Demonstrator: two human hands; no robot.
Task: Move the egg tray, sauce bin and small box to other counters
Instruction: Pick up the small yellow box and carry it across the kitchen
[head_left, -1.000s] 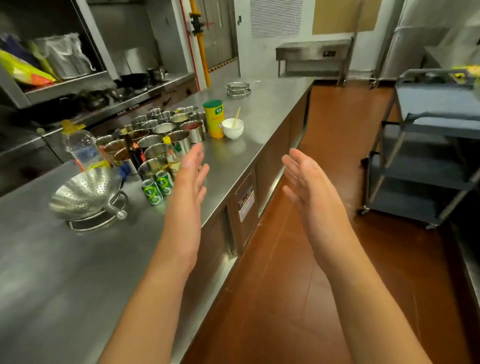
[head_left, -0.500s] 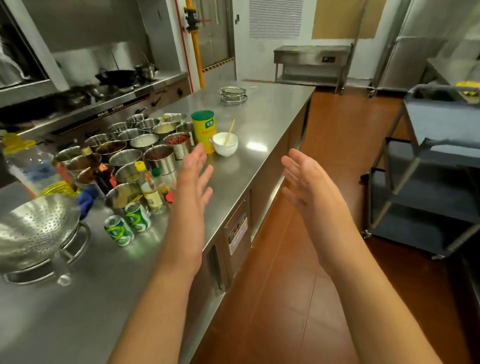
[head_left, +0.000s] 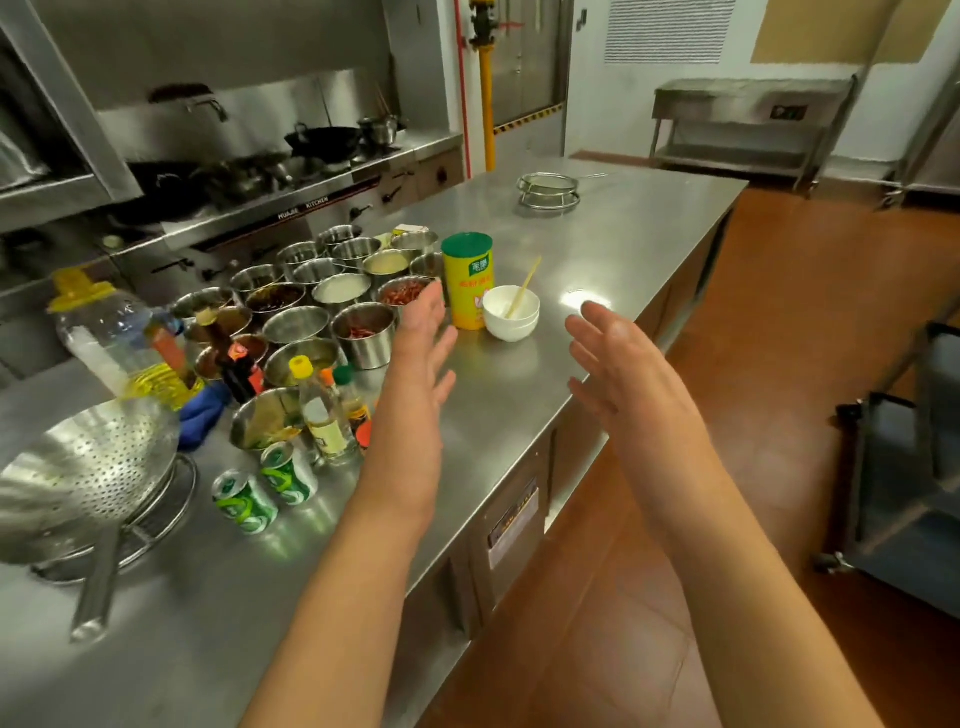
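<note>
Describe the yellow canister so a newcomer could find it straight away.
On the long steel counter, find the cluster of metal seasoning cups. The yellow canister stands at its right edge, beside a white bowl; it alone is tall, yellow and green-lidded.

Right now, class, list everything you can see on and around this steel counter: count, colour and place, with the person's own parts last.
Steel tins: over a dozen, silver, clustered mid-counter.
Canister: one, yellow with green lid, beside the tins.
Bowls: two stacked, white, right of the canister, a stick inside.
Cans: two, green, lying near the colander.
Colander: one, silver, left foreground.
Oil bottle: one, clear with yellow cap, far left.
Small bottles: several, mixed caps, beside the cans.
Wire rack: one, silver, far end.
Left hand: open, empty, over the counter.
Right hand: open, empty, over the counter edge.
</note>
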